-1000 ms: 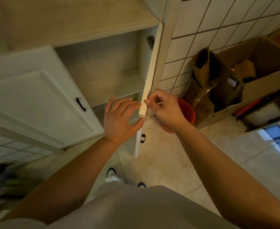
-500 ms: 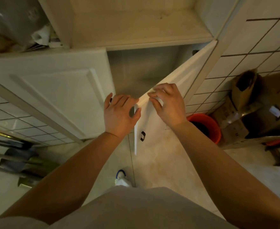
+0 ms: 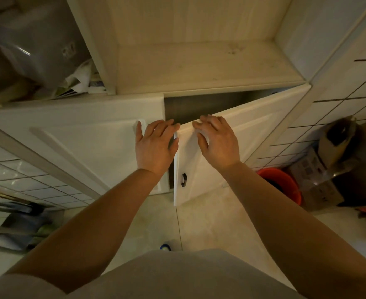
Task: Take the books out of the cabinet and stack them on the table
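A white cabinet has two lower doors. The left door (image 3: 80, 134) lies flush. The right door (image 3: 253, 134) stands ajar by a narrow wedge, with a black handle (image 3: 184, 180) near its free edge. My left hand (image 3: 155, 145) rests flat, fingers spread, across the seam between the doors. My right hand (image 3: 217, 141) presses flat on the right door's top corner, holding nothing. The dark gap (image 3: 199, 106) behind the door shows no books. No table is in sight.
An open shelf (image 3: 199, 67) sits above the doors; a compartment at upper left holds a plastic bag (image 3: 37, 46) and papers. An orange bucket (image 3: 283, 184) and cardboard boxes (image 3: 333, 160) stand on the tiled floor at right. Mop-like tools (image 3: 20, 221) lie at lower left.
The right door has swung from wide open to nearly shut under my hands. My right hand went from pinching its edge to lying flat on its face. My view tilted upward.
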